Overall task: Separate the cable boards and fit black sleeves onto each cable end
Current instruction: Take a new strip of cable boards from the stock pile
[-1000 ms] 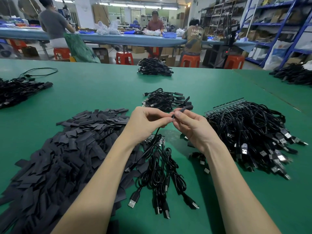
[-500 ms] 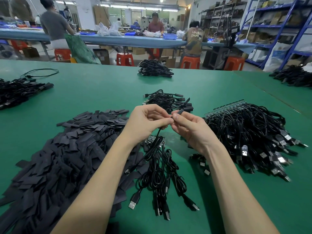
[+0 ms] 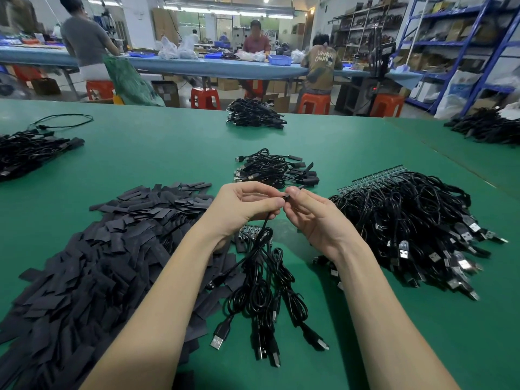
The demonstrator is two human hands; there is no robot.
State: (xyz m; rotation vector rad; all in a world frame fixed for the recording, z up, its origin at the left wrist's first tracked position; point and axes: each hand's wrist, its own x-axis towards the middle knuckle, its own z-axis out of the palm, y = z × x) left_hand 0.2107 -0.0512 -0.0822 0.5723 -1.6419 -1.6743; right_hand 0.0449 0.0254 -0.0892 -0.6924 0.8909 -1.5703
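black heat-shrink sleeve (image 3: 287, 196), a short flat tube, sits pinched between the fingertips of our right hand (image 3: 315, 218), held up over the green felt-topped bench (image 3: 174, 153) just in front of us. our left hand (image 3: 242, 206) has thumb and forefinger clamped on the thin black cable (image 3: 264, 220) close to its end, and the two sets of fingertips nearly touch. the cable end itself is hidden between them, so we cannot tell how far the sleeve has gone on.

to do this step well, we judge it best to keep the left grip short, close behind the end, so the cable stays stiff and does not buckle. squeezing the flat sleeve by its edges should pop its mouth open. we would then push it straight along the cable, with a slight twist if it catches, until the small board is fully covered.

the cable drops from our left hand to a small bunch of black usb cables (image 3: 264, 291) lying between our forearms, their plugs pointing toward us. a broad heap of flat black sleeves (image 3: 92, 263) lies to our left, a large pile of black cables with joined board strips (image 3: 408, 226) to our right, and a small bundle of sleeved cables (image 3: 275, 170) just beyond our hands.
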